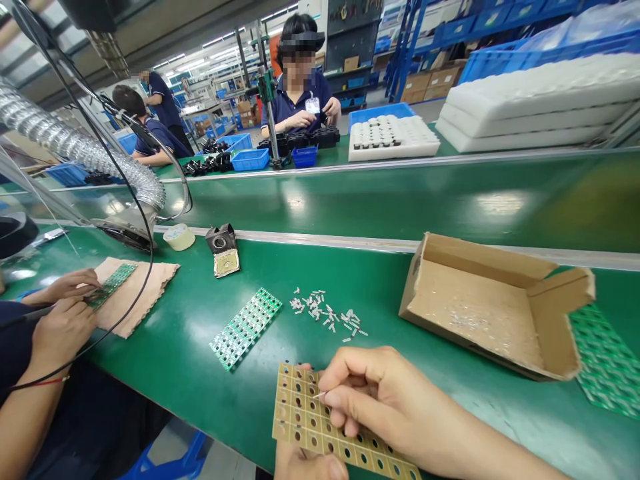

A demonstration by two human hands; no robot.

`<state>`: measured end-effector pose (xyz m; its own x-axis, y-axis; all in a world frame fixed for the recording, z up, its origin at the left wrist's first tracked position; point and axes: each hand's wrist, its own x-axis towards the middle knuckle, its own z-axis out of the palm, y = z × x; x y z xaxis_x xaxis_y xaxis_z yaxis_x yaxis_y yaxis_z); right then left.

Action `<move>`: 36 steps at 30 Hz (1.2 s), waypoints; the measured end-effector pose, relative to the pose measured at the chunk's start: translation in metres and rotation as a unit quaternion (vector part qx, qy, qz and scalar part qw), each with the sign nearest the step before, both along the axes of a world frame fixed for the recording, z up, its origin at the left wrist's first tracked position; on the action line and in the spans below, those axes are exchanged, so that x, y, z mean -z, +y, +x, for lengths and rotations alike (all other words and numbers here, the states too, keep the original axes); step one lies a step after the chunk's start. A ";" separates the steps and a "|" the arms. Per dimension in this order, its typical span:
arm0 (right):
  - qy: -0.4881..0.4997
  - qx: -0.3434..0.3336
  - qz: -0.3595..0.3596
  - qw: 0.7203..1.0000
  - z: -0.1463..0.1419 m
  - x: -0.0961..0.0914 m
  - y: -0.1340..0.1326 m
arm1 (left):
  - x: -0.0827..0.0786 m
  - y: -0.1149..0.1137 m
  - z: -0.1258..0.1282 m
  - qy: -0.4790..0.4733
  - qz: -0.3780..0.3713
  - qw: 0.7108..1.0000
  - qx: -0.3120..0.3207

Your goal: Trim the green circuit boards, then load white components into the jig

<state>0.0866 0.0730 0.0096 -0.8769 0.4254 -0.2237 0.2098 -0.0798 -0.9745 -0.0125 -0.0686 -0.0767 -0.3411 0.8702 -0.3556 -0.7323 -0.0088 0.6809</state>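
Observation:
My left hand (310,463) grips a tan board with rows of round holes (337,440) from below, its thumb at the near edge. Over the board's upper part, my right hand (373,400) pinches a thin, pale pin-like piece (320,395) between thumb and forefinger. The piece's tip is at the board's surface; I cannot tell whether it sits in a hole. Beyond the board lies a loose pile of small silvery pieces (327,312). A green circuit board panel (246,329) rests on the table to the left of the pile.
A cardboard box (493,307) holding small clear pieces stands at right, partly over green panels (607,360). At left, a co-worker's hands (70,310) work on a panel over a cardboard sheet (163,277). A tape roll (179,237) and a small dark box (223,250) stand farther back.

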 end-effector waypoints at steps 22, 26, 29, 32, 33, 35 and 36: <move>0.066 0.022 0.374 0.925 0.000 0.006 -0.012 | 0.015 -0.017 -0.006 0.165 -0.099 0.980 0.042; 0.079 0.027 0.386 0.919 0.000 0.007 -0.012 | 0.019 -0.021 -0.006 0.211 -0.111 0.971 0.016; 0.083 0.033 0.385 0.919 0.000 0.008 -0.012 | 0.017 -0.020 -0.004 0.200 -0.105 0.974 0.016; 0.082 0.035 0.387 0.918 0.000 0.009 -0.011 | 0.009 -0.015 -0.001 0.218 -0.120 0.969 0.003; 0.082 0.034 0.388 0.917 0.000 0.009 -0.011 | 0.005 -0.013 -0.001 0.213 -0.125 0.969 0.003; 0.083 0.031 0.392 0.916 0.000 0.009 -0.011 | -0.001 -0.008 0.000 0.184 -0.116 0.976 0.012; 0.084 0.030 0.395 0.914 0.000 0.009 -0.011 | -0.004 -0.006 0.000 0.162 -0.095 0.982 0.019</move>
<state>0.0864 0.0617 0.0004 -0.8400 0.4456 0.3097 0.0709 0.6560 -0.7515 -0.0125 -0.0744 -0.0727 -0.4317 0.8129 -0.3909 -0.4736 0.1645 0.8653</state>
